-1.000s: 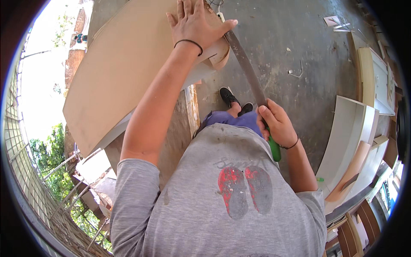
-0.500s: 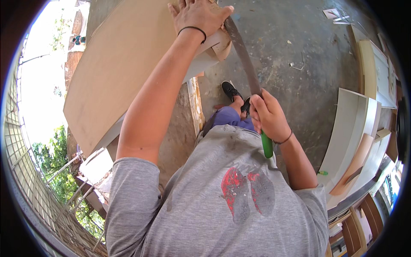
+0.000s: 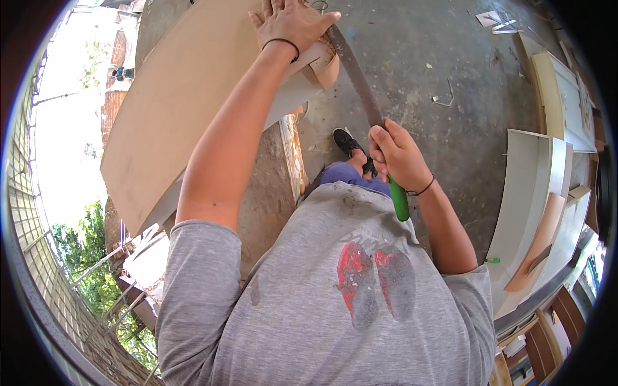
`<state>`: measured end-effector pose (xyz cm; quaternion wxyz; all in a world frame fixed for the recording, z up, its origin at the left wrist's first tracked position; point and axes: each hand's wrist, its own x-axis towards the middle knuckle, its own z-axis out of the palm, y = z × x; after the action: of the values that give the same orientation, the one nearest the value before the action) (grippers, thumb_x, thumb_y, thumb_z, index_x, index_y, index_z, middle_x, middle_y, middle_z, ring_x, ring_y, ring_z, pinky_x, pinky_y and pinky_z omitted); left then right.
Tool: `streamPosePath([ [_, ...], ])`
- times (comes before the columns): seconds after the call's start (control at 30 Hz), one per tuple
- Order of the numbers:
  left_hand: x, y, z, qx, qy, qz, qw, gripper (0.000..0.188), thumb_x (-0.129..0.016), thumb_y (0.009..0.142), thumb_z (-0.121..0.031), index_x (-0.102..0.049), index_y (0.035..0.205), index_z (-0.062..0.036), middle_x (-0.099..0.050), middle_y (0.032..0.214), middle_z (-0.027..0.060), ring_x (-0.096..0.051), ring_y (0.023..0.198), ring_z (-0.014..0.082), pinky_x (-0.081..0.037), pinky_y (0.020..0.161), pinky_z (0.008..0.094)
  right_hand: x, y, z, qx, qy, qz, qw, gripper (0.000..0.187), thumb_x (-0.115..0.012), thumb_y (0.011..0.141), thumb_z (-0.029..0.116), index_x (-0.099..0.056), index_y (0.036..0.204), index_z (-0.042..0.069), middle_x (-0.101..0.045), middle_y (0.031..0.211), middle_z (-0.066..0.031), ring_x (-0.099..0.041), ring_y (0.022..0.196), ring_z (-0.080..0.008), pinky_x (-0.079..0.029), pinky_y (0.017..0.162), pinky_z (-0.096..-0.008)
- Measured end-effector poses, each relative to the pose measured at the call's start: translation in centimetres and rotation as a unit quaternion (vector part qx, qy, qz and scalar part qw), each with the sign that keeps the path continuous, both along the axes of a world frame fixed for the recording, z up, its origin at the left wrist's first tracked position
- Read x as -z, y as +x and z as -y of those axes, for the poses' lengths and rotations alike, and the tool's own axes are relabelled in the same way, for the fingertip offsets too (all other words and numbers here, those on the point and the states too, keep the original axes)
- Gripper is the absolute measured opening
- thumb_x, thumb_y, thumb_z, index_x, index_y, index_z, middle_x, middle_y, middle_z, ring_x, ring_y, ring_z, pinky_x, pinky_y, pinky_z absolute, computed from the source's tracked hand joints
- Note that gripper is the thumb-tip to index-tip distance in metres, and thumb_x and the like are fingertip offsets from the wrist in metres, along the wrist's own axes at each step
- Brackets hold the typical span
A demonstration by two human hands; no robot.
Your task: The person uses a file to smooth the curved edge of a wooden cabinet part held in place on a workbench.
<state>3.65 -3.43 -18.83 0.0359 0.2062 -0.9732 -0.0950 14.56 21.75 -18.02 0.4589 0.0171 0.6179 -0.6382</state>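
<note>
My left hand [image 3: 288,27] lies on a large tan board [image 3: 187,83] with a curved outline. Its fingers are spread, and the thumb points right, touching or close to the far end of a long, flat dark metal file [image 3: 358,76]. My right hand [image 3: 400,153] is wrapped round the file near its green handle [image 3: 398,201], whose end sticks out below my fist. The blade slants up and left to the board's right edge. Near that edge, under my left wrist, a curled tan strip [image 3: 327,69] and a white panel side show. The file's very tip is hard to make out.
Below the board is a brown worn surface [image 3: 261,186] with a pale, splintered edge. White and tan panels [image 3: 524,193] stand at the right. A bent wire [image 3: 446,96] and scraps lie on the grey floor [image 3: 412,51]. Metal grating [image 3: 26,212] runs along the left.
My right hand and the file have moved a little up and to the left, along the board's edge. My left hand stays spread on the board; the whole view has shifted slightly.
</note>
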Motion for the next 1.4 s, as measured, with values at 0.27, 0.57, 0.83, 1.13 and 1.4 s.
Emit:
streamPosePath([
  [0.27, 0.3, -0.1, -0.1, -0.011, 0.024, 0.019, 0.999, 0.09, -0.055, 0.08, -0.058, -0.028, 0.146, -0.0033, -0.021, 0.153, 0.0212, -0.012, 0.145, 0.0318, -0.007, 0.117, 0.0491, 0.2, 0.7, 1.0, 0.01, -0.001, 0.015, 1.0, 0.02, -0.043, 0.098, 0.022, -0.042, 0.086, 0.006, -0.041, 0.063, 0.0011, -0.039, 0.044, -0.0064, -0.036, 0.037, -0.0247],
  [0.57, 2.3, -0.8, 1.3, -0.008, 0.02, -0.014, 1.0, 0.083, -0.052, 0.085, -0.055, -0.027, 0.147, -0.0053, -0.021, 0.155, 0.0173, -0.009, 0.146, 0.0303, -0.005, 0.117, 0.05, 0.2, 0.5, 2.0, 0.021, -0.019, 0.004, 1.0, 0.022, -0.044, 0.098, 0.023, -0.042, 0.084, 0.005, -0.042, 0.063, 0.0009, -0.039, 0.044, -0.0067, -0.037, 0.037, -0.0252],
  [0.83, 0.5, 0.1, 0.5, -0.004, 0.066, -0.011, 0.998, 0.09, -0.048, 0.082, -0.067, -0.031, 0.145, -0.0053, -0.02, 0.155, 0.0184, -0.011, 0.146, 0.0306, -0.006, 0.116, 0.0507, -0.4, -1.9, 0.0, -0.008, 0.032, -0.059, 0.998, 0.02, -0.044, 0.097, 0.023, -0.046, 0.086, 0.006, -0.042, 0.063, 0.0023, -0.04, 0.044, -0.0072, -0.036, 0.037, -0.0255],
  [1.13, 0.2, -0.1, -0.1, -0.008, 0.034, -0.013, 0.999, 0.095, -0.049, 0.078, -0.071, -0.033, 0.144, -0.005, -0.022, 0.154, 0.0195, -0.013, 0.145, 0.0313, -0.01, 0.115, 0.0517, -0.9, -6.9, -2.8, -0.091, 0.058, -0.062, 0.992, 0.022, -0.046, 0.097, 0.025, -0.047, 0.085, 0.007, -0.041, 0.061, 0.0035, -0.037, 0.042, -0.0044, -0.034, 0.036, -0.024],
  [1.4, 2.1, -0.3, 0.7, 0.011, 0.038, -0.071, 0.997, 0.082, -0.051, 0.083, -0.058, -0.036, 0.142, -0.0042, -0.023, 0.153, 0.0193, -0.015, 0.144, 0.032, -0.007, 0.116, 0.0497, -0.5, -7.4, -1.7, -0.135, 0.075, -0.057, 0.986, 0.02, -0.045, 0.097, 0.024, -0.044, 0.084, 0.009, -0.04, 0.061, 0.0046, -0.037, 0.042, -0.004, -0.035, 0.036, -0.0232],
])
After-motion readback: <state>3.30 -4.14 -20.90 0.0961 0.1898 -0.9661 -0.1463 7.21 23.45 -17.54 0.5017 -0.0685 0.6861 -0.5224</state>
